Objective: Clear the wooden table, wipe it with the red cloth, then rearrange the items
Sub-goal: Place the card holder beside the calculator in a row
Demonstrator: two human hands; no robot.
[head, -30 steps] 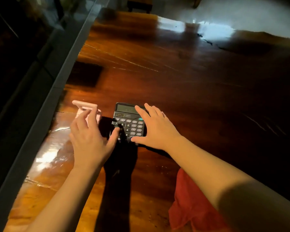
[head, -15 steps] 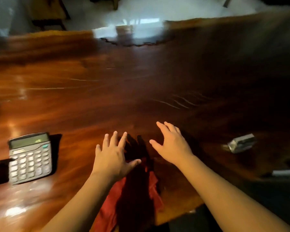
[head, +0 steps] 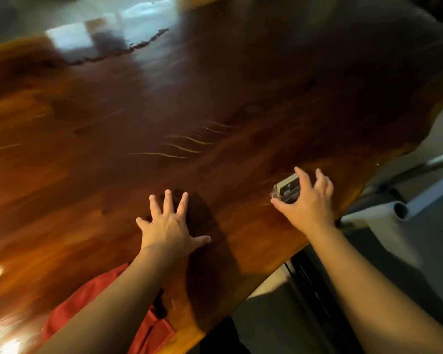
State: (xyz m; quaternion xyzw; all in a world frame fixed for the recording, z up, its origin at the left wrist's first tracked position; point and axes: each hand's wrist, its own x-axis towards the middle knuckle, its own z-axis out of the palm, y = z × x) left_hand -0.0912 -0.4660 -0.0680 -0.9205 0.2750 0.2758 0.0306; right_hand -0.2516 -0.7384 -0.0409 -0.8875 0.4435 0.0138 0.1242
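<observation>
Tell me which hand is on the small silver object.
The right hand, curled around the silver object near the table's right edge; the left hand is spread, empty.

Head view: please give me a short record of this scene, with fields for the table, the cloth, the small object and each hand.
table: wooden table, glossy
cloth: red cloth at near edge, under left forearm
small object: small clear box near right edge
left hand: left hand spread, empty
right hand: right hand fingers curled around box, grip not closed

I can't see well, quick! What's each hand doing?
Left hand: open, fingers spread, holding nothing.
Right hand: open, curling over the small clear-and-grey plastic box, not yet gripping.
</observation>
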